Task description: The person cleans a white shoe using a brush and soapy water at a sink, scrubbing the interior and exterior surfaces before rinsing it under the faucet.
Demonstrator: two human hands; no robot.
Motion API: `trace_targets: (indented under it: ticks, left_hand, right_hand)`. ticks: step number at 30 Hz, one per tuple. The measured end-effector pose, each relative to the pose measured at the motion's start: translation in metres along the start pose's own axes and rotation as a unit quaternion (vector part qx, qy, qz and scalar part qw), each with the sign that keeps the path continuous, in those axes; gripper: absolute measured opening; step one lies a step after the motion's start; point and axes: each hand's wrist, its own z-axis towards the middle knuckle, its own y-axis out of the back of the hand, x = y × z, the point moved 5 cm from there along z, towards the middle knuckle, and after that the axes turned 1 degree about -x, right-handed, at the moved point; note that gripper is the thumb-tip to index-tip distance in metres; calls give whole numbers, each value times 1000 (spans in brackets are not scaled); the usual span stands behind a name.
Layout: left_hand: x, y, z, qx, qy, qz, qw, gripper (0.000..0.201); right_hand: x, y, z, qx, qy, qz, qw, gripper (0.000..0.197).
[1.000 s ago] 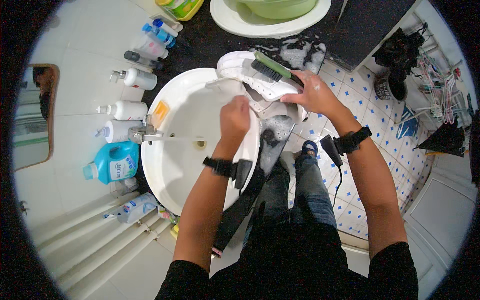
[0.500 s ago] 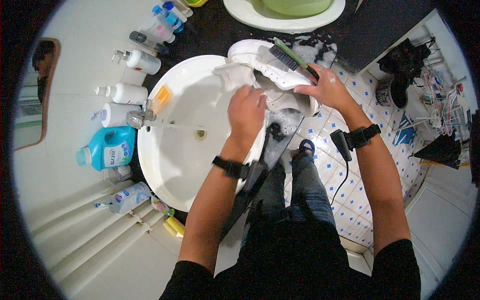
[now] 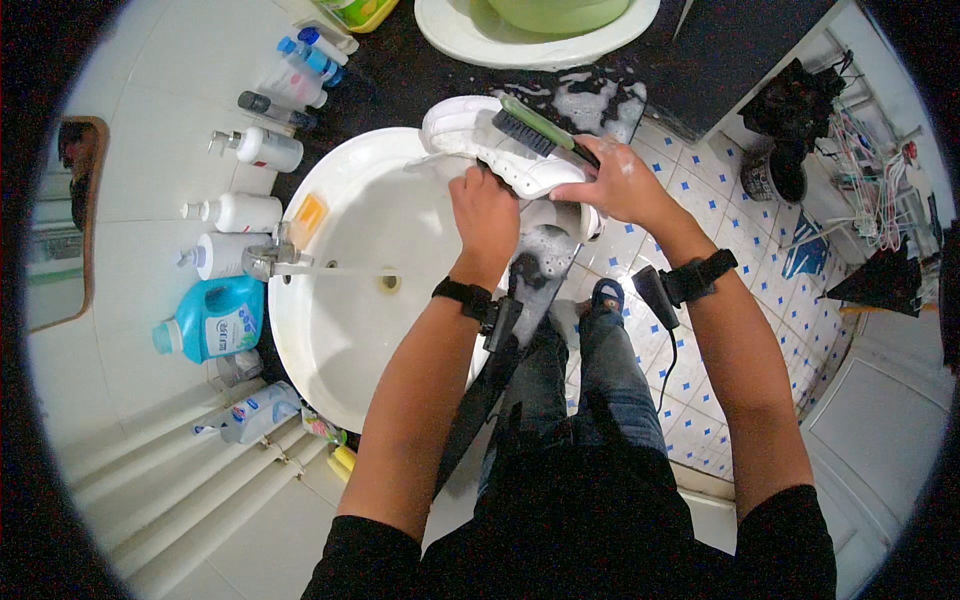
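Note:
A white shoe point(image 3: 465, 130) lies tilted at the right rim of the white washbasin point(image 3: 300, 170), partly over the soapy dark counter. My left hand point(image 3: 487, 222) is closed on the shoe's near edge, its fingertips hidden behind it. In my right hand point(image 3: 628, 182) is a scrub brush point(image 3: 545, 122) with a green back and dark bristles, which lie against or just over the shoe's side. My right thumb presses on the near end of the shoe, and suds cling to the back of that hand. From the tap point(image 3: 272, 258) water runs into the basin.
Along the wall stand pump bottles point(image 3: 245, 213), tubes and a blue detergent jug point(image 3: 215, 320). An orange soap bar point(image 3: 308, 215) rests on the basin rim. A green tub point(image 3: 560, 12) sits in another white basin point(image 3: 450, 40) beyond. Foam point(image 3: 595, 105) spots the dark counter.
My left hand has closed on the shoe's near edge, where a white flap stood up before. The shoe has turned and tilted. The brush stays in my right hand against it; the whole view has shifted slightly.

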Motion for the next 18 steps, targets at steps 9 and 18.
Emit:
trace_targets:
  ticks: [9,18]
  left_hand:
    - [46,17,-50,-129,163,-278,938,14]
    - [180,13,-190,-206,624,-663,358,10]
  right_hand:
    - [6,3,-2,-4,0,13,1000,74]
    - [-2,7,5,-2,-27,-26,999,71]
